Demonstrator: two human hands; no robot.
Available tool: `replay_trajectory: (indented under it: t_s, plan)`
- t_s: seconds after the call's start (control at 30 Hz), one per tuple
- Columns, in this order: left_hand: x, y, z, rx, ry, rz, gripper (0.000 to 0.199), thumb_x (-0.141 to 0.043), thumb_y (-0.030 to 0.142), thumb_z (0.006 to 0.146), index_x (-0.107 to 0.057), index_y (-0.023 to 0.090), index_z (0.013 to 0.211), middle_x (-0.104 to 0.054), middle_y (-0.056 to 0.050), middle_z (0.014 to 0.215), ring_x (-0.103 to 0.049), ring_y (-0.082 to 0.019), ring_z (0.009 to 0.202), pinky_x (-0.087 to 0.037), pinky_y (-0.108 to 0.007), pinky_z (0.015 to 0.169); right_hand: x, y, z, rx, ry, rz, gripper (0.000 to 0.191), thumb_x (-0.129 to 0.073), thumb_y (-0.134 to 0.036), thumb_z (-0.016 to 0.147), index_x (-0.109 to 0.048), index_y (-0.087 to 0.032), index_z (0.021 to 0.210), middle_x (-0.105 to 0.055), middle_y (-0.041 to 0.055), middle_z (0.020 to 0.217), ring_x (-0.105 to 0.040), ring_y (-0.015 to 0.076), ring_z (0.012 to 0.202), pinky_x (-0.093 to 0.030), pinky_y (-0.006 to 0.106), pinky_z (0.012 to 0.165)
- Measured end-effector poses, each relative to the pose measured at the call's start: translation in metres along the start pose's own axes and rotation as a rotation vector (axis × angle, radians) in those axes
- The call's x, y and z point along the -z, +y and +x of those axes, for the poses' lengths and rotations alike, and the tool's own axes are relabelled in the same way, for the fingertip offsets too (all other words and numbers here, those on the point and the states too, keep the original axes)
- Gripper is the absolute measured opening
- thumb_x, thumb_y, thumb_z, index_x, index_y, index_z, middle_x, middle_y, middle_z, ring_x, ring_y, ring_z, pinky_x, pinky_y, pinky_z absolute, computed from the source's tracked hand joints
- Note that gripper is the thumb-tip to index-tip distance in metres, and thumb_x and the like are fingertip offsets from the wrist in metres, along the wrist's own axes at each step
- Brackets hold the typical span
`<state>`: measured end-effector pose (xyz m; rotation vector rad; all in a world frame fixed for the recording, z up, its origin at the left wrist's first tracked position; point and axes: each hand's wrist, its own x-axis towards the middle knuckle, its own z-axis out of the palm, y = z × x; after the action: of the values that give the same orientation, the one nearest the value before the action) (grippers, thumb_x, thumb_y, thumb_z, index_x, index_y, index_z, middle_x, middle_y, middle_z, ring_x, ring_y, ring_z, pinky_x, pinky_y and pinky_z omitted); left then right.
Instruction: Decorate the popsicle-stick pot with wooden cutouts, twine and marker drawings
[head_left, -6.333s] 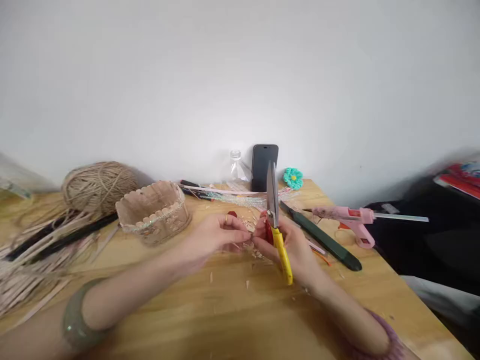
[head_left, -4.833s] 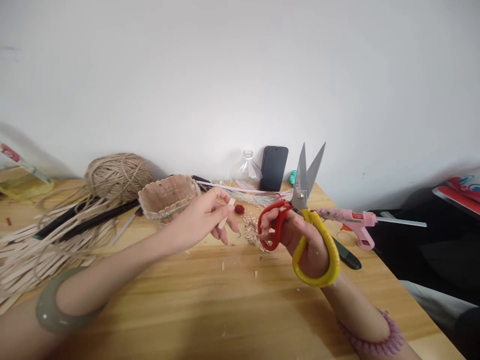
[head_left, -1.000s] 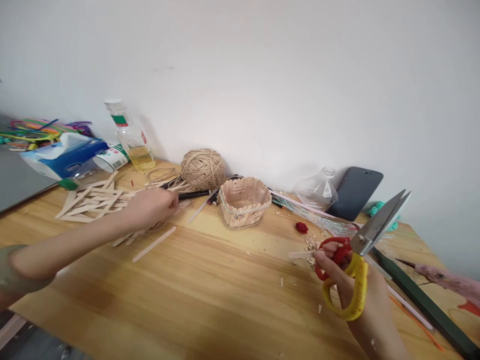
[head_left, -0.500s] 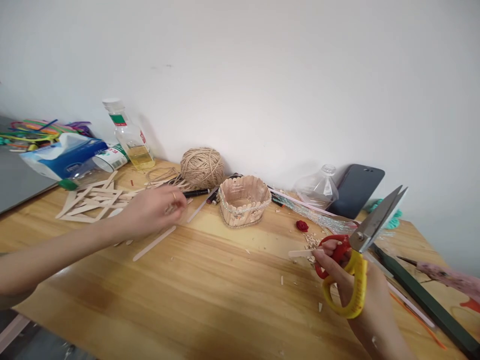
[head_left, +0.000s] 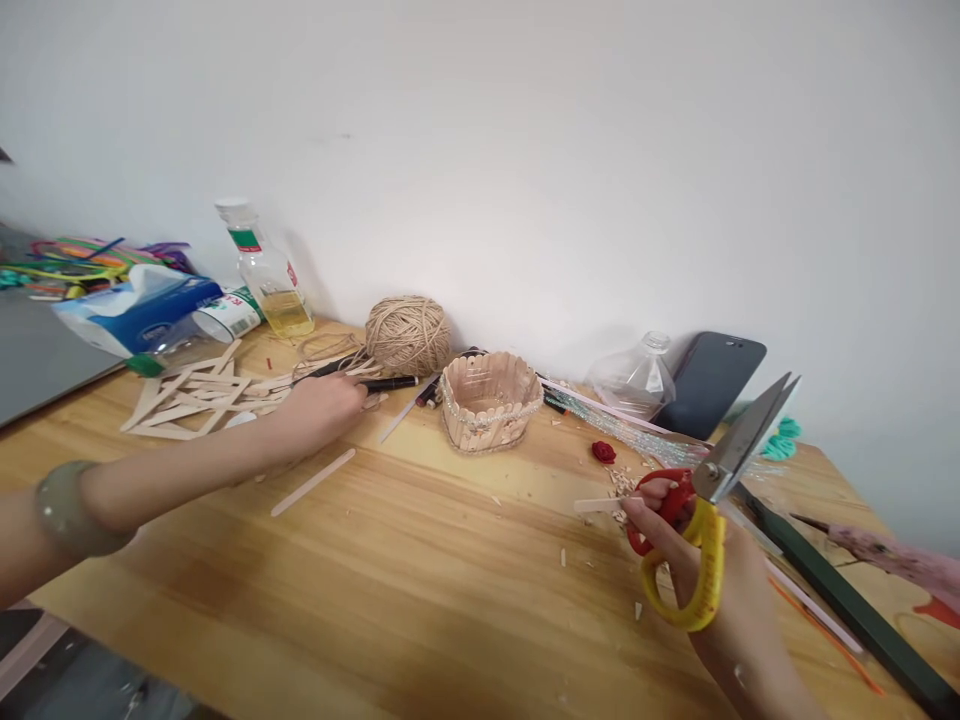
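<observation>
My right hand (head_left: 682,540) holds red-and-yellow-handled scissors (head_left: 742,440), blades pointing up and slightly apart. Between its thumb and finger a short wooden craft stick (head_left: 596,505) is pinched, sticking out to the left. On the other side, my left hand (head_left: 334,405) is down at the loose sticks and black markers (head_left: 390,384); its fingers are mostly hidden behind the back of the hand. One craft stick (head_left: 313,483) lies alone just in front of that hand. A small basket of upright craft sticks with a beaded trim (head_left: 491,405) stands between my hands.
A twine ball (head_left: 409,335) and an oil bottle (head_left: 281,300) stand along the wall. Crossed sticks (head_left: 187,400) and a tissue pack (head_left: 150,310) lie left. On the right are a red rose (head_left: 603,452), a phone (head_left: 712,385) and a pink glue gun (head_left: 892,560).
My left hand has reached farther forward and down to the markers and sticks, bringing a bracelet into view. My right hand keeps the scissors and stick, almost unmoved.
</observation>
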<state>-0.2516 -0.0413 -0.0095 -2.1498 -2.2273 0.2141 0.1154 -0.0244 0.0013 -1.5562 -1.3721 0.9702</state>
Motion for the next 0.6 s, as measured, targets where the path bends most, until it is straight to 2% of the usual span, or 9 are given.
replay_trajectory:
  t_s: [0.2, 0.3, 0.37, 0.47, 0.53, 0.6]
  plan:
    - [0.000, -0.006, 0.000, 0.047, -0.007, -0.006, 0.025, -0.046, 0.035, 0.077, -0.065, 0.020, 0.080, -0.070, -0.009, 0.087, -0.065, -0.027, 0.082, -0.044, -0.029, 0.060, -0.001, 0.003, -0.004, 0.038, -0.010, 0.010, 0.033, -0.072, -0.044, 0.060, -0.058, -0.019, 0.076, -0.061, -0.0005, 0.068, -0.060, 0.0187, 0.066, -0.050, 0.029, 0.059]
    - [-0.002, -0.009, -0.003, 0.058, 0.010, -0.042, 0.020, -0.048, 0.034, 0.075, -0.064, 0.023, 0.079, -0.070, -0.004, 0.084, -0.065, -0.024, 0.078, -0.042, -0.026, 0.055, -0.004, 0.002, -0.006, 0.051, 0.020, 0.019, 0.032, -0.072, -0.044, 0.060, -0.058, -0.019, 0.076, -0.059, -0.0008, 0.067, -0.060, 0.0189, 0.065, -0.048, 0.028, 0.055]
    - [-0.002, -0.008, -0.005, 0.071, 0.052, -0.055, 0.022, -0.046, 0.031, 0.076, -0.063, 0.022, 0.087, -0.069, -0.005, 0.087, -0.064, -0.023, 0.077, -0.043, -0.027, 0.055, -0.004, 0.002, -0.005, 0.059, 0.024, 0.028, 0.033, -0.073, -0.044, 0.059, -0.059, -0.019, 0.075, -0.060, -0.0006, 0.067, -0.060, 0.0190, 0.064, -0.048, 0.029, 0.055]
    - [0.000, -0.005, -0.009, 0.030, 0.142, -0.060, 0.030, -0.037, 0.025, 0.082, -0.062, 0.020, 0.099, -0.066, -0.009, 0.104, -0.060, -0.026, 0.092, -0.045, -0.031, 0.065, -0.003, 0.005, -0.002, 0.061, 0.020, 0.041, 0.034, -0.074, -0.044, 0.057, -0.059, -0.019, 0.074, -0.061, -0.0005, 0.067, -0.059, 0.0187, 0.062, -0.048, 0.028, 0.052]
    - [0.002, -0.001, -0.012, -0.069, 0.161, -0.073, 0.032, -0.034, 0.023, 0.085, -0.065, 0.022, 0.093, -0.065, -0.007, 0.109, -0.056, -0.025, 0.102, -0.045, -0.033, 0.075, -0.003, 0.007, -0.001, 0.059, 0.005, 0.042, 0.034, -0.074, -0.044, 0.057, -0.059, -0.019, 0.075, -0.061, -0.0003, 0.068, -0.059, 0.0184, 0.061, -0.047, 0.027, 0.050]
    - [0.003, 0.002, -0.016, -0.163, 0.163, -0.099, 0.030, -0.038, 0.025, 0.085, -0.068, 0.023, 0.084, -0.067, -0.005, 0.104, -0.054, -0.024, 0.105, -0.044, -0.032, 0.081, -0.003, 0.007, -0.001, 0.055, 0.000, 0.044, 0.034, -0.074, -0.044, 0.058, -0.059, -0.019, 0.076, -0.061, -0.0002, 0.067, -0.059, 0.0184, 0.062, -0.047, 0.027, 0.050]
